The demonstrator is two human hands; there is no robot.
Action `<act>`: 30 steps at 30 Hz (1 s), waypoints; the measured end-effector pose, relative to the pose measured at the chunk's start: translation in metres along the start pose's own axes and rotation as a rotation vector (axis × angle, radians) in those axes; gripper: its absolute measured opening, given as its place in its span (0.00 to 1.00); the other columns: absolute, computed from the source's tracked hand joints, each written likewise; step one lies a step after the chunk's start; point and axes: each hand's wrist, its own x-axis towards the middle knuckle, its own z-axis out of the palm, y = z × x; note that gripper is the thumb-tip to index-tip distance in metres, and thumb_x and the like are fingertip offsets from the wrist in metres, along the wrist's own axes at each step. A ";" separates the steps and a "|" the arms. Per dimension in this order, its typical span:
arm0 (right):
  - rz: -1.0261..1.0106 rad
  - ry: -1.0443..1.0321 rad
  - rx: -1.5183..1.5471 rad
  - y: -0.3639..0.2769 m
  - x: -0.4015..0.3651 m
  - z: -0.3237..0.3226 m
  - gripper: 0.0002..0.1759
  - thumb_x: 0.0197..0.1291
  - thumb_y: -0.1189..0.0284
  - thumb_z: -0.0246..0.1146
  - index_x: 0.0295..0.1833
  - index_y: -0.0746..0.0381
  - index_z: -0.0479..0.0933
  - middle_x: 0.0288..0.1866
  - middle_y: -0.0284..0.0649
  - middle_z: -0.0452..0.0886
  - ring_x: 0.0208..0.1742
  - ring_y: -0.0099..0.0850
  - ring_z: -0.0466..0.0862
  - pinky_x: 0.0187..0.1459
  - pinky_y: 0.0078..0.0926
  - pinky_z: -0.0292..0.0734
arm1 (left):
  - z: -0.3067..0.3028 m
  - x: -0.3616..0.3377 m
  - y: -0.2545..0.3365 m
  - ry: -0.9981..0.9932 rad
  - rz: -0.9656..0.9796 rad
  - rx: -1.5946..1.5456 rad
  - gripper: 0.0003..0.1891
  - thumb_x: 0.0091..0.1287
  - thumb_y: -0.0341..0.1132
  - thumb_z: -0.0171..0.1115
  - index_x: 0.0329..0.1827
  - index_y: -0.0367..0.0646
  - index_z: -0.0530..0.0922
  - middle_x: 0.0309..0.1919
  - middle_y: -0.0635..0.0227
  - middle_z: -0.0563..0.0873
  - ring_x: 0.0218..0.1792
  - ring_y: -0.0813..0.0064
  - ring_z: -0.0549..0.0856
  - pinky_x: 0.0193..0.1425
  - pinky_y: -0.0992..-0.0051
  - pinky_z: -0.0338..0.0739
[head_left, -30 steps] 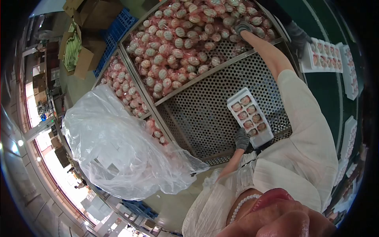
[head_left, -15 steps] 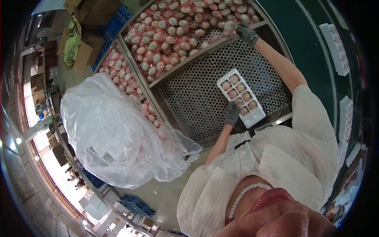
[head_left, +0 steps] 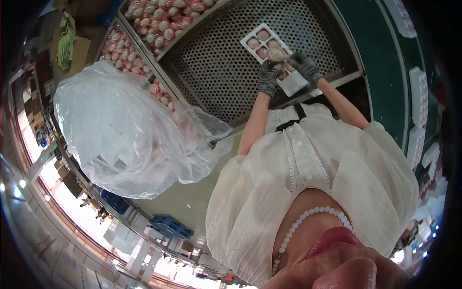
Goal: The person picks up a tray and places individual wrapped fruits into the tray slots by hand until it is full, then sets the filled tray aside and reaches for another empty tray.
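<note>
A white foam tray [head_left: 294,87] with compartments lies on the perforated metal surface, pink-printed wrapped balls that look like eggs in several of them. My left hand [head_left: 268,79], in a grey knitted glove, is at the tray's left side, its fingers closed on a wrapped egg [head_left: 275,54] above the compartments. My right hand [head_left: 307,68], gloved alike, reaches over the tray's right side with bent fingers. What its fingertips hold, if anything, is hidden.
Metal-framed bins of wrapped eggs [head_left: 161,24] stand ahead and to the left. A large clear plastic bag [head_left: 125,139] bulges at my left. On the right, filled white trays [head_left: 417,96] line a green surface [head_left: 385,72]. A cardboard box [head_left: 82,53] stands far left.
My right hand has come back from the egg bin to the tray. My left hand has left the tray's edge and now has a wrapped egg. The view has shifted.
</note>
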 end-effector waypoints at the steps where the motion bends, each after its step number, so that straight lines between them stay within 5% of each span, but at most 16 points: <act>1: -0.139 0.069 -0.236 0.004 -0.006 -0.008 0.14 0.49 0.67 0.58 0.40 0.62 0.69 0.33 0.35 0.72 0.35 0.22 0.70 0.40 0.22 0.68 | 0.001 -0.013 0.007 -0.005 -0.016 0.000 0.13 0.53 0.26 0.53 0.43 0.36 0.69 0.36 0.64 0.76 0.34 0.74 0.76 0.38 0.78 0.73; 3: -0.135 0.060 -0.213 -0.001 -0.015 -0.022 0.19 0.48 0.68 0.59 0.45 0.62 0.66 0.38 0.36 0.71 0.39 0.24 0.70 0.44 0.23 0.66 | 0.001 -0.031 0.017 -0.280 -0.207 0.112 0.14 0.52 0.24 0.52 0.44 0.35 0.68 0.35 0.64 0.76 0.33 0.74 0.77 0.38 0.78 0.73; 5: -0.245 -0.333 0.076 -0.020 -0.025 -0.024 0.24 0.48 0.67 0.59 0.51 0.61 0.63 0.42 0.37 0.71 0.44 0.24 0.70 0.44 0.23 0.67 | -0.003 -0.040 0.011 -0.330 -0.331 0.048 0.15 0.51 0.25 0.54 0.42 0.34 0.69 0.33 0.65 0.77 0.30 0.76 0.76 0.36 0.80 0.73; 7: -0.277 -0.555 -0.268 -0.022 -0.033 -0.026 0.25 0.44 0.68 0.61 0.51 0.60 0.64 0.44 0.37 0.72 0.45 0.25 0.70 0.46 0.26 0.66 | -0.008 -0.038 0.002 -0.448 -0.246 0.546 0.15 0.49 0.28 0.57 0.41 0.34 0.70 0.30 0.67 0.78 0.28 0.78 0.75 0.33 0.81 0.71; 9: -0.248 -0.540 -0.676 -0.013 -0.036 -0.018 0.25 0.41 0.65 0.62 0.48 0.58 0.67 0.42 0.37 0.73 0.43 0.28 0.72 0.45 0.26 0.66 | -0.011 -0.037 -0.017 -0.461 -0.249 0.597 0.15 0.46 0.30 0.60 0.38 0.35 0.72 0.29 0.67 0.78 0.26 0.80 0.74 0.30 0.81 0.70; 11: -0.163 -0.507 -0.687 -0.004 -0.050 -0.017 0.25 0.40 0.64 0.63 0.47 0.57 0.68 0.40 0.38 0.74 0.41 0.29 0.73 0.45 0.26 0.66 | -0.002 -0.044 -0.018 -0.317 -0.322 0.735 0.12 0.44 0.30 0.59 0.32 0.34 0.73 0.25 0.66 0.78 0.25 0.77 0.74 0.32 0.77 0.71; 13: -0.081 -0.477 -0.699 0.002 -0.056 -0.020 0.25 0.39 0.62 0.63 0.46 0.57 0.69 0.39 0.39 0.74 0.40 0.31 0.74 0.44 0.26 0.66 | -0.010 -0.045 -0.049 -0.288 -0.355 0.483 0.08 0.44 0.31 0.61 0.26 0.37 0.74 0.22 0.68 0.78 0.23 0.77 0.74 0.30 0.79 0.70; 19: -0.016 -0.136 -0.167 0.038 -0.058 -0.037 0.24 0.40 0.66 0.63 0.45 0.65 0.68 0.38 0.42 0.73 0.39 0.27 0.73 0.43 0.24 0.67 | 0.020 -0.046 -0.049 -0.005 -0.570 -0.249 0.09 0.47 0.26 0.59 0.32 0.38 0.72 0.25 0.69 0.77 0.23 0.75 0.77 0.26 0.75 0.73; 23: -0.051 0.080 -0.365 0.055 -0.034 -0.031 0.25 0.37 0.65 0.65 0.42 0.66 0.68 0.35 0.46 0.74 0.35 0.34 0.74 0.38 0.25 0.69 | 0.032 -0.023 -0.056 -0.009 -0.382 0.234 0.07 0.49 0.27 0.55 0.32 0.41 0.71 0.27 0.63 0.78 0.26 0.69 0.78 0.29 0.71 0.73; 25: -0.053 0.109 -0.547 0.051 -0.034 -0.028 0.27 0.38 0.61 0.63 0.43 0.66 0.68 0.38 0.45 0.73 0.39 0.35 0.74 0.42 0.28 0.67 | 0.041 -0.019 -0.056 0.065 0.239 1.270 0.08 0.48 0.30 0.53 0.32 0.41 0.70 0.27 0.58 0.77 0.28 0.62 0.77 0.31 0.67 0.71; 27: -0.369 0.236 -0.833 0.048 -0.038 -0.020 0.26 0.39 0.59 0.61 0.43 0.64 0.68 0.37 0.50 0.72 0.41 0.42 0.71 0.43 0.33 0.65 | 0.044 -0.026 -0.053 0.026 0.241 1.197 0.11 0.47 0.34 0.52 0.34 0.42 0.69 0.27 0.55 0.76 0.30 0.57 0.76 0.32 0.64 0.69; 28: -0.232 0.141 -0.980 0.041 -0.039 -0.015 0.27 0.39 0.58 0.59 0.44 0.63 0.67 0.38 0.50 0.69 0.42 0.44 0.68 0.45 0.37 0.63 | 0.045 -0.028 -0.056 -0.012 0.227 1.300 0.11 0.47 0.34 0.52 0.34 0.42 0.69 0.28 0.56 0.76 0.30 0.57 0.76 0.32 0.63 0.69; 30: -0.320 0.208 -0.978 0.039 -0.048 -0.010 0.26 0.38 0.60 0.59 0.43 0.63 0.66 0.38 0.50 0.68 0.42 0.44 0.68 0.44 0.37 0.63 | 0.046 -0.033 -0.054 -0.095 0.199 1.381 0.13 0.49 0.35 0.50 0.38 0.42 0.68 0.33 0.55 0.75 0.35 0.58 0.75 0.35 0.63 0.69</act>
